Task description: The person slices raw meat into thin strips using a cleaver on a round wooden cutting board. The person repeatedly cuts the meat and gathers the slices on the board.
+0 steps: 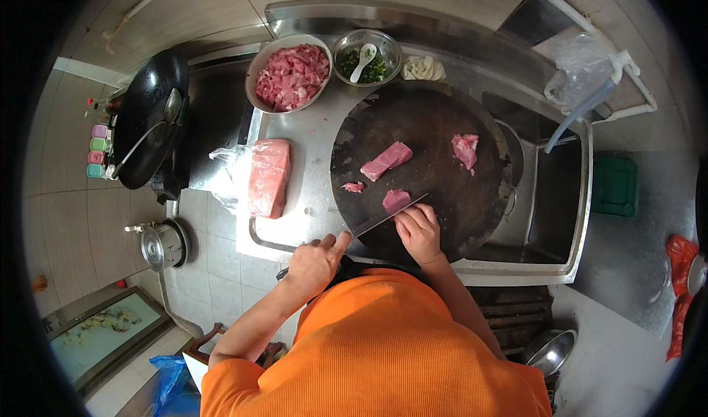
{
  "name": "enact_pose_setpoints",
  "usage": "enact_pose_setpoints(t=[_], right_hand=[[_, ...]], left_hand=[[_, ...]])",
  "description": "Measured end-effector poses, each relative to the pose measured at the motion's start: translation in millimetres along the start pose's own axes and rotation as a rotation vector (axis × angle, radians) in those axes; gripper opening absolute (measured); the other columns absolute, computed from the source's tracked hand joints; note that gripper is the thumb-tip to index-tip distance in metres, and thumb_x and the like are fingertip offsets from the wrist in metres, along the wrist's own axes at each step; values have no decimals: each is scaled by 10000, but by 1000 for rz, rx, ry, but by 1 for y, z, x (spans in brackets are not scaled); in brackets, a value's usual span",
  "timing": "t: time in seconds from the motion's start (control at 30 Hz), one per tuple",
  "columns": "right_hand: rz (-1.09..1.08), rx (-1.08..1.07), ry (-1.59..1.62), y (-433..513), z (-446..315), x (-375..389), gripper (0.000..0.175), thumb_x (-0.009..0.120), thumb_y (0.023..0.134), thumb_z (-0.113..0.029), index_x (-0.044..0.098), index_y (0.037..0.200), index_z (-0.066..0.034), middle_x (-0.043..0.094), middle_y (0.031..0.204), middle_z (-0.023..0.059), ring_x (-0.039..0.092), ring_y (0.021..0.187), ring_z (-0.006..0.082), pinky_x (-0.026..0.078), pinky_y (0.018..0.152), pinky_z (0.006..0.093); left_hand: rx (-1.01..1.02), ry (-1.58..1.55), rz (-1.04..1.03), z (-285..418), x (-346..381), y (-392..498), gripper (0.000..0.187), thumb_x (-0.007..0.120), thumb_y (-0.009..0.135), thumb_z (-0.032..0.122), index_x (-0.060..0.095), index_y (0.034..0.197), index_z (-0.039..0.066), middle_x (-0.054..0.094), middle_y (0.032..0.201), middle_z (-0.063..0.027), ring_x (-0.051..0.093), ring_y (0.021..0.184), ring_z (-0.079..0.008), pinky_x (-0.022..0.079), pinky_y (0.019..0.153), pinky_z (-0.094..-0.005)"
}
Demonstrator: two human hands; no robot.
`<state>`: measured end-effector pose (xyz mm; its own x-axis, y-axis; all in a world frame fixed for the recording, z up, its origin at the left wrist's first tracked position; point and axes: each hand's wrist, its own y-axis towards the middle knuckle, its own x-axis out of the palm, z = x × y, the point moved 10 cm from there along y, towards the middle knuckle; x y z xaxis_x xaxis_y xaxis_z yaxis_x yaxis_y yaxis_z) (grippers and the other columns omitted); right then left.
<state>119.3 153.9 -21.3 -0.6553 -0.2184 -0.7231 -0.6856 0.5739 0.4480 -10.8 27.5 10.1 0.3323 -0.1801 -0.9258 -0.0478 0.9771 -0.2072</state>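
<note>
A round dark chopping board lies before me. My left hand grips a knife, whose blade is seen nearly edge-on and slants across a small piece of raw meat near the board's front edge. On the other side of the blade, my right hand holds the same piece with bent fingers, which partly hide it. Farther back on the board is a longer strip of raw meat. A small scrap lies left of the knife, and a fatty chunk sits toward the right.
Left of the board, a large meat block rests in clear plastic. Behind stand a bowl of cut meat, a bowl of chopped greens with a white spoon, and a crumpled cloth. A wok is far left; a sink adjoins on the right.
</note>
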Motion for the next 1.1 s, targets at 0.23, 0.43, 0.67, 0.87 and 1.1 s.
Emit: enact_pose_setpoints(t=[0.23, 0.43, 0.67, 0.87, 1.1], right_hand=[[27, 10, 2, 2, -2, -3, 170, 731, 783, -51, 690, 947, -64, 660, 1010, 51, 601, 960, 295, 508, 859, 400], [29, 41, 29, -6, -6, -13, 187, 717, 821, -65, 688, 1006, -63, 642, 1013, 74, 603, 933, 307, 510, 825, 404], [41, -2, 20, -9, -3, -8, 209, 725, 799, -59, 700, 1006, -57, 655, 1055, 77, 610, 969, 300, 523, 864, 390], [4, -11, -27, -9, -4, -5, 245, 740, 756, -43, 706, 999, -48, 653, 1063, 86, 590, 997, 329, 515, 881, 408], [-14, 18, -7, -9, 1, -2, 279, 741, 739, -38, 706, 1015, -46, 652, 1069, 93, 578, 1015, 346, 508, 894, 422]], left_hand=[[0, 0, -84, 15, 30, 51, 295, 544, 867, 46, 464, 1150, 72, 649, 850, -145, 682, 695, -334, 540, 578, -425], [38, -50, -18, -7, 9, 7, 235, 525, 891, 48, 473, 1120, 63, 653, 826, -147, 682, 692, -351, 545, 576, -430], [-151, -54, 13, -18, -8, -32, 235, 513, 883, 35, 477, 1112, 73, 641, 812, -142, 670, 683, -356, 544, 553, -439], [-111, 133, -38, 22, -24, -48, 246, 556, 887, 84, 514, 1129, 93, 612, 796, -70, 676, 662, -239, 537, 523, -376], [-81, 157, -76, 26, -14, -31, 234, 529, 929, 136, 477, 1147, 69, 629, 802, -97, 697, 652, -238, 539, 496, -344]])
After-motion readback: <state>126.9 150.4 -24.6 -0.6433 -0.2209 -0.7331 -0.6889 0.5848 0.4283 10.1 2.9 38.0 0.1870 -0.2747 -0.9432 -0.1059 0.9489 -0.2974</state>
